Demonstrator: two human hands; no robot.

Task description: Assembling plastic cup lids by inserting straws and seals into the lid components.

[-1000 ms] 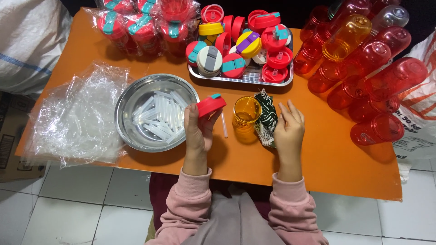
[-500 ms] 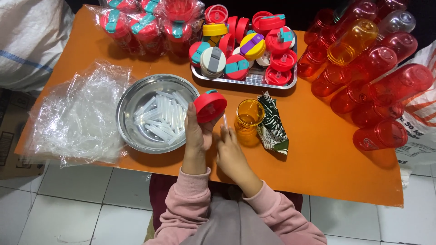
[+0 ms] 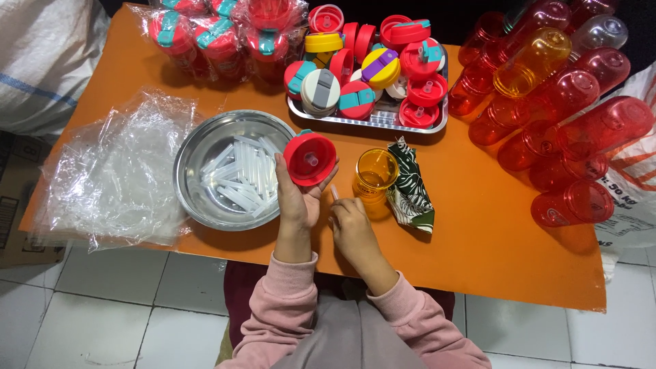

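I am holding the red lid (image 3: 310, 158) underside-up in my curled left hand (image 3: 295, 198), beside the steel bowl (image 3: 195, 147) holding clear straws (image 3: 239, 179). My right hand (image 3: 350, 222) is pinching a short straw (image 3: 334, 194); it could slip. The orange bottle (image 3: 374, 172) nearby is standing open, seemingly empty.

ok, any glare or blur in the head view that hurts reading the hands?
Head view: sharp overall, even overhead light; left hand holding the red lid reads crisp. Right hand pinches a small clear tube, faint against the orange table. Glare on the steel bowl and plastic bags; soft shadows only.
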